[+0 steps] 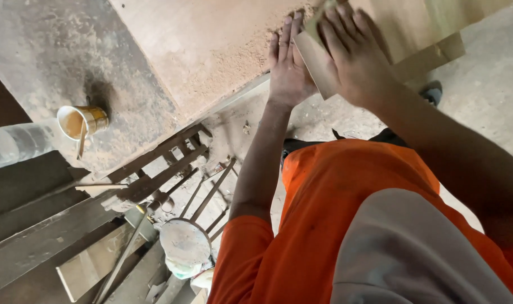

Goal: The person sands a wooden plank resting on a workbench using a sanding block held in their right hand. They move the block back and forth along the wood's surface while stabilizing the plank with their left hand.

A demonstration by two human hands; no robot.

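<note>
The person wears an orange shirt (pixel 324 191) that fills the bottom of the view. Both arms reach up and away from it toward a big wooden board (pixel 211 50).

The left hand (pixel 287 67) lies flat on the edge of the board. Its fingers are stretched out straight and hold nothing; the hand just presses down on the dusty wood. The right hand (pixel 355 53) is right beside it, a little on top. It is closed around a small flat wooden piece (pixel 318 62), with the fingers laid over the top of the piece. That piece sits on the board, close to its near edge and touching the left hand.

The board is covered with fine sawdust (pixel 234 62).

To the left, past the board's edge, a small tin of yellow-brown glue (pixel 81 121) stands on a grey, dusty bench (pixel 36 62), with a stick leaning in it. Below the bench lie thin metal rods (pixel 205 197) and a round white lid (pixel 184 245) among wooden planks. Farther off, on the right, is the bare grey floor (pixel 487 84).
</note>
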